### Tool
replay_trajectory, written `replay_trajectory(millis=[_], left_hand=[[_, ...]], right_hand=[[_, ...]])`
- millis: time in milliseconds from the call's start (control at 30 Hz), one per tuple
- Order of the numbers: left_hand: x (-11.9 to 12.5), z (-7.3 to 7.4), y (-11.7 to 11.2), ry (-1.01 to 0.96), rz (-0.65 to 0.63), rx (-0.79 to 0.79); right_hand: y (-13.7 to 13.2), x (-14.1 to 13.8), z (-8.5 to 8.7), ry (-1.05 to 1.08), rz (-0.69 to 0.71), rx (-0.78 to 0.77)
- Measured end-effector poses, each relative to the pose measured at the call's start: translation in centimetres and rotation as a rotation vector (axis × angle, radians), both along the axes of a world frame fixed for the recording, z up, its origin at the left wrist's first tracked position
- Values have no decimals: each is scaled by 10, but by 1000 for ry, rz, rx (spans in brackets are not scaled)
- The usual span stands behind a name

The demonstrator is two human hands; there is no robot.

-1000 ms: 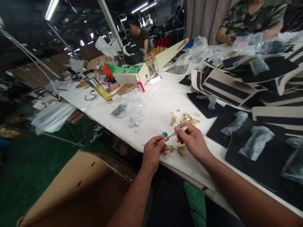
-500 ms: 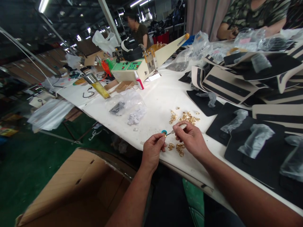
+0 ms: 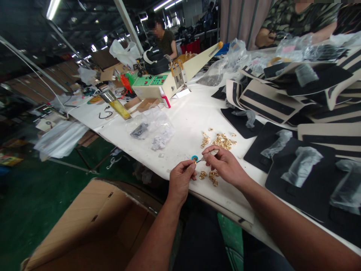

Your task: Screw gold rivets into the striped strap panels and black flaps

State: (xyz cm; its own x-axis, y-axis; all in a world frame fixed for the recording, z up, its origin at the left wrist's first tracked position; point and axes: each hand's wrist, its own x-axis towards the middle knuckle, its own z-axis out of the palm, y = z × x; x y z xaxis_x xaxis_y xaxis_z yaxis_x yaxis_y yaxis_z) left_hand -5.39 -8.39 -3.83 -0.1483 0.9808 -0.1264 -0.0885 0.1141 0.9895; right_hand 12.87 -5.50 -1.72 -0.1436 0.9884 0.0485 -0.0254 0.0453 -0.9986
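Note:
Between thumb and forefinger, my left hand [image 3: 181, 177] pinches a small gold metal fitting [image 3: 195, 162], mostly covered by the fingertips. My right hand [image 3: 224, 163] is closed around a small screwdriver-like tool [image 3: 213, 152] with a pale handle. Its thin metal shaft points left, and the tip meets or nearly meets the fitting; I cannot tell which. Just behind my left fingertips is a small round blue object [image 3: 194, 157]. Loose gold fittings [image 3: 222, 141] lie in a pile beyond my right hand. Smaller clusters of gold fittings [image 3: 213, 178] lie near the table edge below it.
Black panels [image 3: 299, 188] with plastic-wrapped parts cover the table's right side, below stacked striped panels [image 3: 270, 98]. A clear plastic bag [image 3: 160, 128], a bottle [image 3: 118, 107] and a cream machine [image 3: 155, 86] stand leftward. An open cardboard box [image 3: 76, 222] is below. Two people work beyond.
My right hand has shifted slightly left, bringing the tool closer to my left fingertips. The left hand keeps its pinch, and the view has moved a little.

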Motion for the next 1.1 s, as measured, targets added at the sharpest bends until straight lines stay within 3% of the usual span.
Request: replay_trajectory(millis=[100, 200, 467, 833, 967, 1100], left_hand=[[4, 2, -3, 78, -14, 10], [9, 3, -4, 161, -10, 24], [19, 2, -10, 402, 9, 117], [45, 11, -15, 826, -192, 305], [46, 25, 5, 1118, -194, 390], [42, 38, 51, 1290, -196, 389]], right_hand=[[3, 3, -5, 10, -23, -98], [4, 4, -4, 3, -85, -102], [15, 33, 17, 285, -407, -71], [30, 49, 14, 508, -423, -52], [30, 51, 17, 545, -425, -71], [32, 53, 17, 565, -429, -76]])
